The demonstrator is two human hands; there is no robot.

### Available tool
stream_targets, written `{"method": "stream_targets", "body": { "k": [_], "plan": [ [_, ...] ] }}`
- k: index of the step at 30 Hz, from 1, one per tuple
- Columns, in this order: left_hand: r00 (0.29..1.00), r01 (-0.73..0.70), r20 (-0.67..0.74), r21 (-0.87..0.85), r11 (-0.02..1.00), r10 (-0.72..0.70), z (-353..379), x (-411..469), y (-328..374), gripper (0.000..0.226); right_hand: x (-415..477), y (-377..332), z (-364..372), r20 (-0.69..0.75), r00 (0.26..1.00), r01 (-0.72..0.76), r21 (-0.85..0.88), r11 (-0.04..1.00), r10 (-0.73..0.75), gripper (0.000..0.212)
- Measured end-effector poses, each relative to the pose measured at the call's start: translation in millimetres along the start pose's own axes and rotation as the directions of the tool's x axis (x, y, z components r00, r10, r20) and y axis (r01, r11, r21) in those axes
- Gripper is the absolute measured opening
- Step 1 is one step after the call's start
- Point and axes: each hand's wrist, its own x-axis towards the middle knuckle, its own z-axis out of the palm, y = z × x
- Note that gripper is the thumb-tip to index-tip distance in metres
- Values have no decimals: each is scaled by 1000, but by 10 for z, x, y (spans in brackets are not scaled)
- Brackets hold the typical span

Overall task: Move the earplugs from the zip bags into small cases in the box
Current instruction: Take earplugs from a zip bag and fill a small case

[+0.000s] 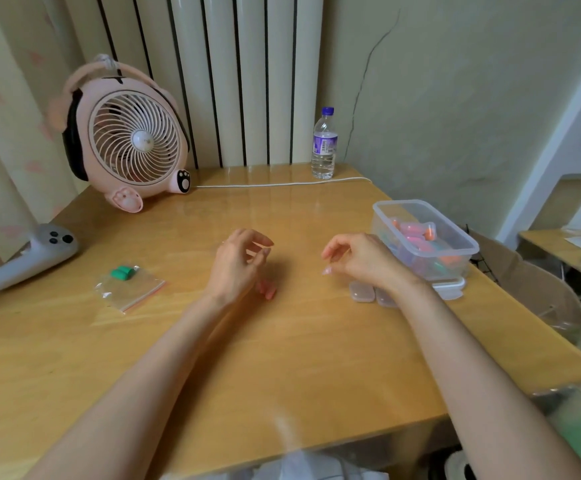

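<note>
Wooden table (pixel 282 341); fan (pixel 126 140); bottle (pixel 323 147); zip bag (pixel 129 287); box (pixel 424 237); controller (pixel 29 258).

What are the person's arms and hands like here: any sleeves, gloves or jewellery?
Both forearms are bare as far as the picture shows, with no sleeves, gloves or watch. The left hand seems to wear a thin ring on one finger, though it is too small to be sure. The right hand shows no ring, and its fingernails look long and pale pink.

Both hands, left hand (pixel 238 263) and right hand (pixel 360 259), hover empty, fingers loosely curled, left of the clear box (pixel 455 252); a zip bag (pixel 130 289) lies farther left.
</note>
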Motion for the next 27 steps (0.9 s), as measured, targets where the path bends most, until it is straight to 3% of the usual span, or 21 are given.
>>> {"method": "stream_targets", "body": {
  "k": [4,8,11,14,17,20,22,27],
  "plan": [
    [993,-79,86,-22,997,80,54,-46,76,7,-213,129,-132,208,976,11,-324,946,60,40],
    [994,-33,100,-61,998,39,46,-55,80,7,-223,211,-75,95,995,28,-344,938,5,32],
    [987,41,157,-135,990,-20,34,-58,98,21,-173,110,52,-26,998,53,-47,998,-54,24],
    [971,68,238,-191,979,-21,25,-63,98,31,-93,-96,225,-28,997,75,250,965,-70,13],
    [959,120,280,-284,951,-37,4,-65,100,28,-4,-295,362,-2,1000,12,451,892,-12,12],
    [967,124,253,-327,937,-39,-27,-51,86,35,63,-437,421,79,997,-53,654,755,1,33],
    [983,50,184,-251,967,-3,-35,-33,45,32,84,-490,464,129,991,-81,731,677,-21,42],
    [996,6,92,-90,996,2,-76,20,-50,18,125,-492,624,96,995,-64,768,637,-16,42]
  ]
}}
